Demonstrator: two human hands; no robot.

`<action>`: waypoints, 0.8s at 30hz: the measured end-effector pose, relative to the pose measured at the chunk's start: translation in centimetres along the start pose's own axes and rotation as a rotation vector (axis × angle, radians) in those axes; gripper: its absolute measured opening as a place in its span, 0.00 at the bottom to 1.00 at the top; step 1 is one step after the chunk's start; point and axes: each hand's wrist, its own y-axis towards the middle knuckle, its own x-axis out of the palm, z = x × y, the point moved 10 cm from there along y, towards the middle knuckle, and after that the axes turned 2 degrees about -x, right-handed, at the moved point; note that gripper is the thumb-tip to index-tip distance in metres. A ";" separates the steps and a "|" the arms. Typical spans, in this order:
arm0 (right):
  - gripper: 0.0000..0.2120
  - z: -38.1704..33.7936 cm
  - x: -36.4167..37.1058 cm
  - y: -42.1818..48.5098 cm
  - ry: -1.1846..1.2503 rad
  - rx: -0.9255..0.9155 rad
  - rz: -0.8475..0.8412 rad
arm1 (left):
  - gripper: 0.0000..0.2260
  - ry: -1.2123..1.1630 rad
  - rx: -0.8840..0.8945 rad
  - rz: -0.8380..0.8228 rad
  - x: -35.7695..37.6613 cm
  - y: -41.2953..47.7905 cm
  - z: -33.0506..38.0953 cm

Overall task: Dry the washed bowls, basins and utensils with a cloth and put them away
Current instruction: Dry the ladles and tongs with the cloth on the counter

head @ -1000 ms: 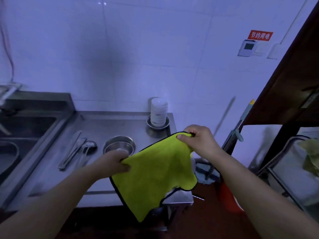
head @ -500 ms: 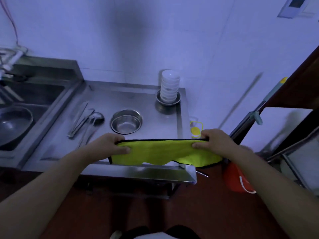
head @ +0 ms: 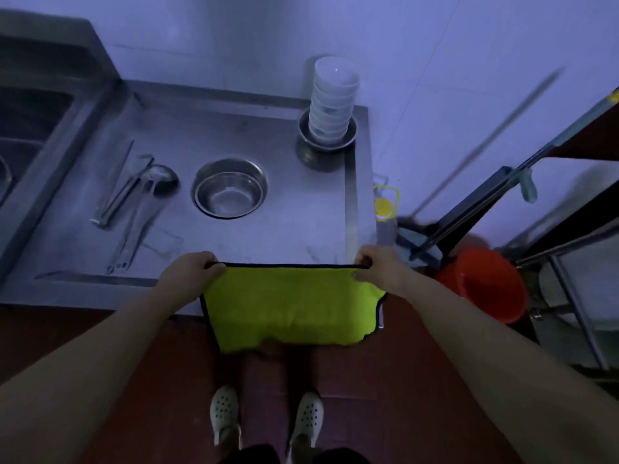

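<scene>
Yellow cloth point(head: 291, 306) is pinched taut by its 2 top corners, left hand point(head: 187, 271) and right hand point(head: 376, 267) outstretched above the steel counter's point(head: 268, 236) front edge, fingertips hidden underneath.

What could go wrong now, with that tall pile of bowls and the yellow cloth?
The stack of white bowls is tall and stands near the right edge of the counter; a bump while drying could perhaps topple it. The yellow cloth hangs past the counter's front edge, pinched only at its top corners by the left hand and right hand; if a pinch slips, it may drop to the floor and get dirty.
</scene>
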 end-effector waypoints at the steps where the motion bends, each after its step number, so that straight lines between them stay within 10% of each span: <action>1: 0.14 0.4 0.2 0.8 -0.009 0.013 0.036 | 0.13 0.026 -0.006 0.028 0.1 0.6 -0.2; 13: 0.18 2.6 0.4 3.2 -0.115 -0.033 0.193 | 0.20 -0.003 0.018 0.208 -1.2 4.2 0.3; 24: 0.23 3.8 9.1 -2.7 -0.450 -0.210 0.047 | 0.31 0.519 0.284 0.055 7.0 -2.6 -2.9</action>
